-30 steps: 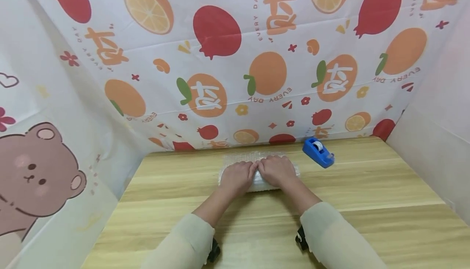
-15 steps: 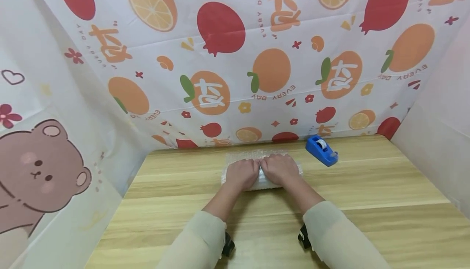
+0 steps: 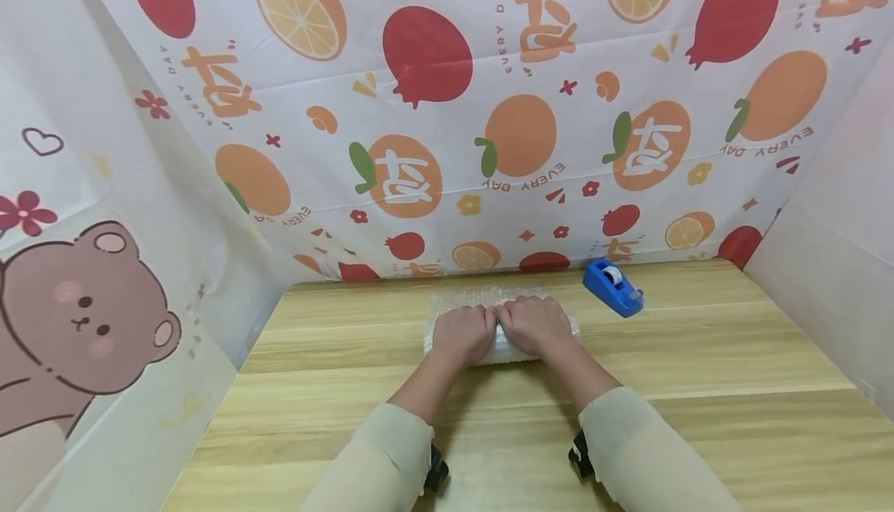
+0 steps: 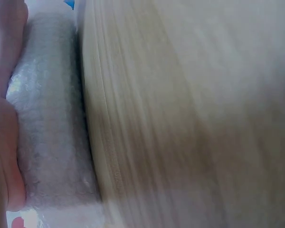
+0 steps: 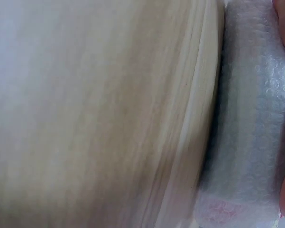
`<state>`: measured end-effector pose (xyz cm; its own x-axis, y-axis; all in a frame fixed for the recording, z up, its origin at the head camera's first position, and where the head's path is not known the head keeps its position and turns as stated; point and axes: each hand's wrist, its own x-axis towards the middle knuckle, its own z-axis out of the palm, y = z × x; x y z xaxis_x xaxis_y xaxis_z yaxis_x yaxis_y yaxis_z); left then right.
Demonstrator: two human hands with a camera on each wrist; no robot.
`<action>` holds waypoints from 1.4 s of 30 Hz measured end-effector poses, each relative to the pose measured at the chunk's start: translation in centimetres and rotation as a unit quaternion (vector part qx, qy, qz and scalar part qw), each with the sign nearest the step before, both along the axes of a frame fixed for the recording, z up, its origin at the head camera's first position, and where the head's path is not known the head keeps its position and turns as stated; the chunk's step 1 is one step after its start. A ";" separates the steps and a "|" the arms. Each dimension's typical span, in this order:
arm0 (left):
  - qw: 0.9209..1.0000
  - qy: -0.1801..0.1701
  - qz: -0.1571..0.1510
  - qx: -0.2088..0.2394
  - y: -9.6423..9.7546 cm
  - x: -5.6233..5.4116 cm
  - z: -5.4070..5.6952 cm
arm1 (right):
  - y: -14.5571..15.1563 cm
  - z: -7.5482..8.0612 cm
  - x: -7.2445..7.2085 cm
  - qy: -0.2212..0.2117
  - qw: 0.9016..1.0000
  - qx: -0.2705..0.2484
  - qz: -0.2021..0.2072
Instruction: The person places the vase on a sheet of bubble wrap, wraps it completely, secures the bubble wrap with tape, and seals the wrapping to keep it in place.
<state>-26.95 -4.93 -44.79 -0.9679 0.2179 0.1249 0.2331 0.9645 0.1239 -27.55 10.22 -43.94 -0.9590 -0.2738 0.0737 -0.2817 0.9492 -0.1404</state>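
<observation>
Bubble wrap (image 3: 506, 352) lies rolled on the wooden table, a flat sheet of it spreading behind toward the wall. My left hand (image 3: 464, 334) grips the roll's left part, and my right hand (image 3: 536, 325) grips its right part. Both sets of fingers are curled over the top, thumb sides meeting in the middle. In the left wrist view the rounded roll (image 4: 50, 109) stands out along the table; the right wrist view shows the same bubbly roll (image 5: 247, 109). Whatever may be inside the wrap is hidden, as are most fingertips.
A blue tape dispenser (image 3: 613, 287) stands to the right of the wrap near the back edge. Behind the wooden table (image 3: 335, 403) hangs a fruit-print cloth (image 3: 447, 132). A bear-print cloth (image 3: 84, 318) covers the left side.
Both hands keep their grip on the bubble wrap. The head view has shifted slightly, and the left forearm sits a little further right than a second ago.
</observation>
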 end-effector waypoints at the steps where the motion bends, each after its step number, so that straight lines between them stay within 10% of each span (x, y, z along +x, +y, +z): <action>1: 1.000 0.000 0.001 0.001 0.0 0.1 0.0 | 0.0 0.0 0.0 0.001 1.000 0.001 0.001; 42: 1.000 -0.022 0.008 0.008 -0.1 0.6 0.4 | 0.0 0.2 0.6 -0.002 1.000 -0.002 0.000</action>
